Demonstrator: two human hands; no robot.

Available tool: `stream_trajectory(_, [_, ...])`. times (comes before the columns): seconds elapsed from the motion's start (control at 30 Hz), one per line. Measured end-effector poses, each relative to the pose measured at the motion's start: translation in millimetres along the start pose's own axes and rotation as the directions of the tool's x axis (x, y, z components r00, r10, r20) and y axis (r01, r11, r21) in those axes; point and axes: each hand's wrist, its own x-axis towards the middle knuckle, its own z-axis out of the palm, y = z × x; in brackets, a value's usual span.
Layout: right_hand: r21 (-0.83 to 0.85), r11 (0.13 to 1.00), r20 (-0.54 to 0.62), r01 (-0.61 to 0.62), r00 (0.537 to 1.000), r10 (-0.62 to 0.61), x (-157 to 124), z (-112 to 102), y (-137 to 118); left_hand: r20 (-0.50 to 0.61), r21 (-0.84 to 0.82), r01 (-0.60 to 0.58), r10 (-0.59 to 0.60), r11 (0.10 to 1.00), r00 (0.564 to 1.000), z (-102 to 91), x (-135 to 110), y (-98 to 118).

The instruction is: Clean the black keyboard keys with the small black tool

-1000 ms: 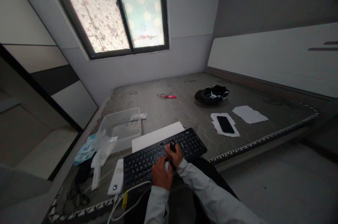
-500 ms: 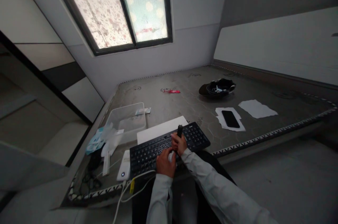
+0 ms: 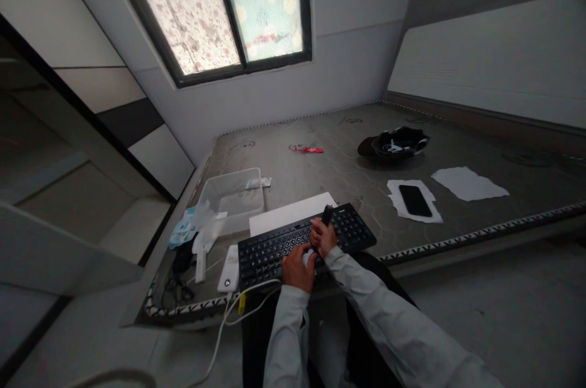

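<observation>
A black keyboard (image 3: 274,249) lies at the near edge of a bare mattress (image 3: 329,174). My right hand (image 3: 323,237) is closed round a small dark stick-like tool (image 3: 326,215) that points up over the keys. My left hand (image 3: 296,266) rests just in front of the keyboard, fingers curled round a small white thing (image 3: 307,257) between the two hands; what it is I cannot make out. Both arms wear light grey sleeves.
A white board (image 3: 293,212) lies behind the keyboard, a clear plastic tub (image 3: 231,197) to its left. A white power bank (image 3: 228,268) with cables sits at the near left. A black phone (image 3: 414,200) on paper, another paper sheet (image 3: 467,183), a dark cap (image 3: 394,144) and a red wrapper (image 3: 309,149) lie farther back.
The view has tilted and shifted, so everything sits further right and higher in frame. My hands stay together at the keyboard; the dark tool now stands more upright.
</observation>
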Motion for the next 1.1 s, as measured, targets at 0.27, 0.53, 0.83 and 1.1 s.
stream_trajectory(0.27, [-0.097,0.995,-0.013,0.022,1.0,-0.023,5,-2,5,-0.024,0.022,-0.015,0.016,1.0,1.0,1.4,-1,-1])
stream_trajectory(0.53, [-0.328,0.937,0.203,0.116,0.978,-0.049,1,-5,-11,-0.004,-0.031,0.027,-0.027,0.999,1.0,-1.3,-2,3])
stream_trajectory(0.83, [-0.383,0.918,0.224,0.105,0.975,-0.018,-1,-3,-12,-0.032,0.032,0.076,-0.075,0.997,0.997,-2.6,0,9])
stream_trajectory(1.1, [-0.201,0.979,0.1,-0.015,0.994,0.036,-6,7,-9,-0.022,0.045,0.058,-0.057,0.997,0.998,-6.3,0,11])
